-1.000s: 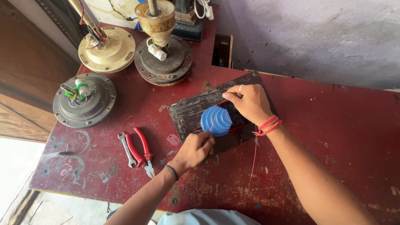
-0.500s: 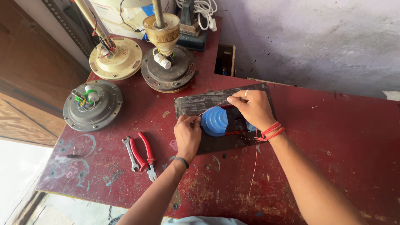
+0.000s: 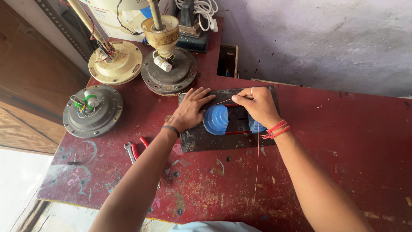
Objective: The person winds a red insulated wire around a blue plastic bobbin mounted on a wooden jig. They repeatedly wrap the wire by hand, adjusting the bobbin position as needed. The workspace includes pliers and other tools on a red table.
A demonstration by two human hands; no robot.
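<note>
- While your left hand (image 3: 189, 109) lies flat with the fingers spread, palm down on the top left part of the dark rectangular metal plate (image 3: 201, 139), it's holding nothing, just pressing there right beside the blue stepped plastic former (image 3: 216, 120).
- Your right hand (image 3: 257, 105) is pinched narrow, thumb and forefinger closed on a thin copper-coloured wire (image 3: 257, 163). That wire runs from your fingertips toward the blue former, and another stretch of it hangs down past your wrist across the table toward you.
- A second blue piece (image 3: 256, 126) peeks out just under your right palm, mostly hidden, so can't tell its full shape.
- The plate sits flat on the worn red table (image 3: 343, 150), roughly in the middle.
- Just beyond your left hand stands a dark round fan motor with a brass-coloured cup and rod (image 3: 168, 71), with a cream round fan motor (image 3: 115, 62) next to it.
- Further left lies a grey round motor housing with green and white parts on top (image 3: 92, 111).
- Red-handled pliers (image 3: 139, 146) lie near your left forearm, partly covered by it.
</note>
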